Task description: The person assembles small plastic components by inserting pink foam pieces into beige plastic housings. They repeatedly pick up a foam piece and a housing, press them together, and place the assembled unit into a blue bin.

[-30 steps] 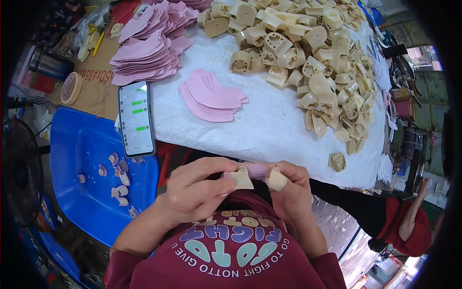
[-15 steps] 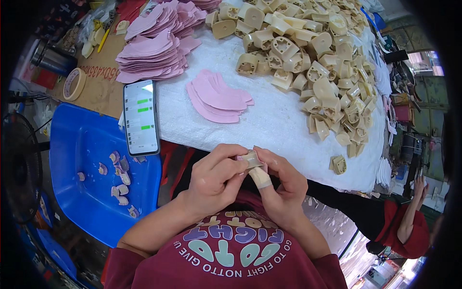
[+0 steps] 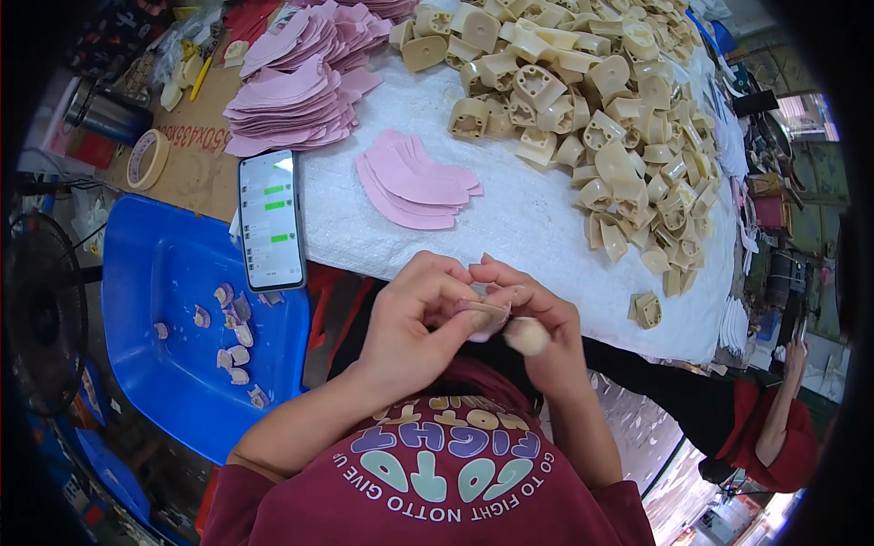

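In front of my chest, my left hand (image 3: 410, 318) pinches a small beige shoe heel (image 3: 484, 312) with pink material along its edge. My right hand (image 3: 551, 337) grips the same heel from the other side, its fingers bent over the top. A pale cover wraps the right thumb, which is blurred. My fingers hide much of the heel. Just beyond my hands, several curved pink cut pieces (image 3: 414, 187) lie fanned on the white table covering (image 3: 364, 241). A big heap of bare beige heels (image 3: 619, 118) spreads over the far right, with one lone heel (image 3: 646, 310) nearer the edge.
Tall stacks of pink pieces (image 3: 287, 109) stand at the back left. A phone (image 3: 271, 223) lies at the table's left edge, near a tape roll (image 3: 147, 159). Left of me, a blue basin (image 3: 173, 400) holds several pink-trimmed heels (image 3: 239, 353). Another person (image 3: 774, 428) is at the right.
Both hands have turned the heel, which now sits slightly lower and tilted, with pink showing below it. My right thumb has swung outward, away from the heel.
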